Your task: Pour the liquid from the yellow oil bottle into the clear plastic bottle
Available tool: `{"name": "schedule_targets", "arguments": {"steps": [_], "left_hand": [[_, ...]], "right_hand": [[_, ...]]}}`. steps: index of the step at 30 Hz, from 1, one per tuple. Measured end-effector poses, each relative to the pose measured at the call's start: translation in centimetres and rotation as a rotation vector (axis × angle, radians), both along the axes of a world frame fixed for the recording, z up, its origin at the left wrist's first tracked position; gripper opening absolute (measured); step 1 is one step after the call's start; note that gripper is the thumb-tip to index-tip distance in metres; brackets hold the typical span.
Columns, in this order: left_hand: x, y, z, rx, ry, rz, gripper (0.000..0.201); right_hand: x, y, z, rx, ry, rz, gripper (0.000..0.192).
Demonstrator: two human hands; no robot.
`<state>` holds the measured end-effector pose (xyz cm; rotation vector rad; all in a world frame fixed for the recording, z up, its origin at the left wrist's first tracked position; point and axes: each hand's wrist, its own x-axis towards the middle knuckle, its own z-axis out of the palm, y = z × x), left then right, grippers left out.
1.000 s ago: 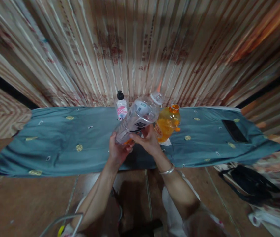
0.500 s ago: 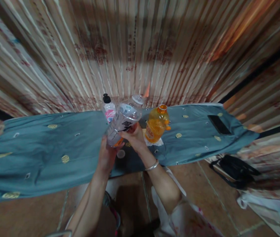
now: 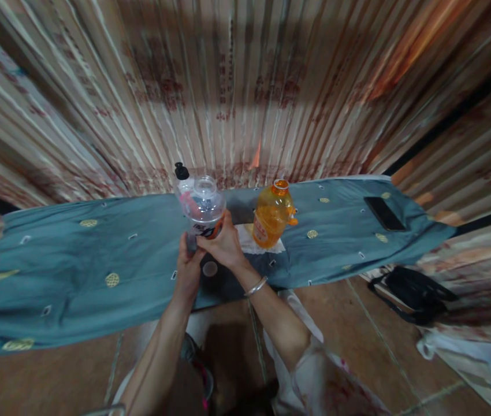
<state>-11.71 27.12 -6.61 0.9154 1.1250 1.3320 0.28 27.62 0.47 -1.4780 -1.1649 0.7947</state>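
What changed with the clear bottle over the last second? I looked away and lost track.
The clear bottle, tilted with its cap up-right before, has been swung upright. Both the left hand and right hand still grip it. The orange bottle, small pink-label bottle and phone stayed put.

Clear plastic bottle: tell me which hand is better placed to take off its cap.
Probably the right hand: it grips the clear plastic bottle higher, nearer the cap; the left hand supports the base.
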Motion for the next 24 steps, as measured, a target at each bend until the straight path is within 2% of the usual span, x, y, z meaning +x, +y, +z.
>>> {"name": "schedule_targets", "arguments": {"steps": [6,12,15,19,21,24], "left_hand": [[0.1,0.2,-0.4,0.069,0.062,0.006,0.081],[-0.1,0.0,-0.7,0.147,0.157,-0.022,0.078],[-0.4,-0.2,-0.9,0.145,0.195,0.018,0.075],[-1.1,-0.3,-0.9,0.139,0.239,0.138,0.074],[-1.8,-0.4,-0.6,0.165,0.258,0.189,0.068],[-3.3,-1.1,0.3,0.186,0.264,0.211,0.056]], "right_hand": [[0.0,-0.1,-0.4,-0.007,-0.097,0.069,0.089],[0.7,-0.4,-1.4,0.079,-0.198,0.159,0.092],[1.7,-1.5,-1.4,0.137,-0.324,0.182,0.091],[3.9,-4.7,0.1,0.329,-0.492,0.23,0.059],[5.6,-6.6,1.6,0.436,-0.531,0.192,0.047],[9.2,-8.8,3.9,0.539,-0.515,0.068,0.038]]}}
